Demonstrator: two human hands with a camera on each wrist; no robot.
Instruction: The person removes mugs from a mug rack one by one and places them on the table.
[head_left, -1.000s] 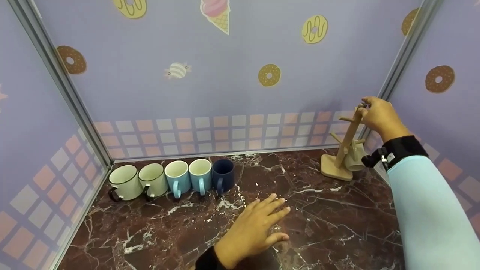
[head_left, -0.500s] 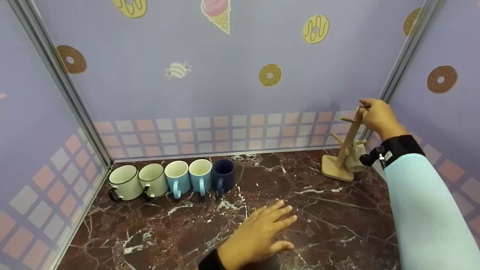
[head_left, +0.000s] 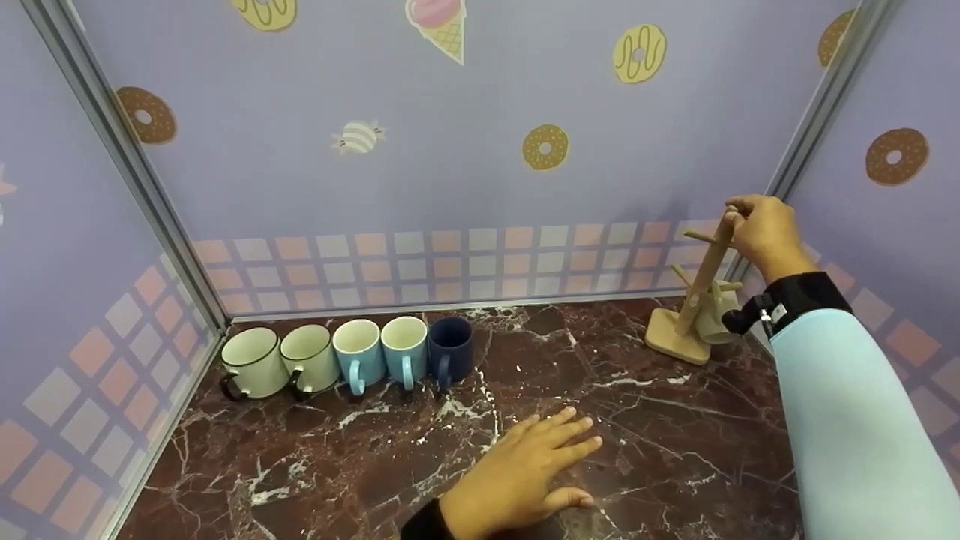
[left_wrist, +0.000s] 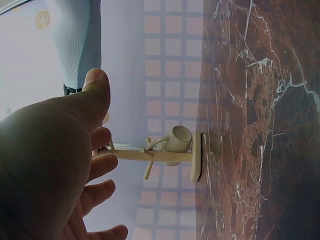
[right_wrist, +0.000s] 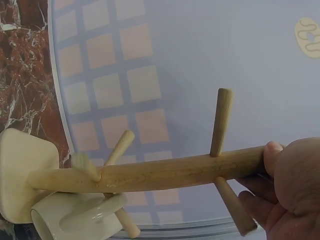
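At the right, a wooden mug tree [head_left: 709, 274] stands on its square base, with pegs along its post. My right hand [head_left: 766, 231] grips the top of the post; in the right wrist view the thumb and fingers of this hand [right_wrist: 295, 185] close round the post's end. A cream mug [right_wrist: 75, 220] hangs by its handle from a low peg. My left hand [head_left: 525, 476] is spread, palm down, at the front of the table and holds nothing. Its fingers [left_wrist: 102, 195] appear loosely extended in the left wrist view.
Several mugs stand in a row at the back left: two whitish with black handles [head_left: 255, 367], two light blue [head_left: 361, 364], and a dark blue one [head_left: 451, 356] at the right end. Walls bound the marbled tabletop [head_left: 360, 457].
My left hand has moved slightly right and nearer the front edge. The right hand keeps its grip on the mug tree's top. The head view has shifted a little.
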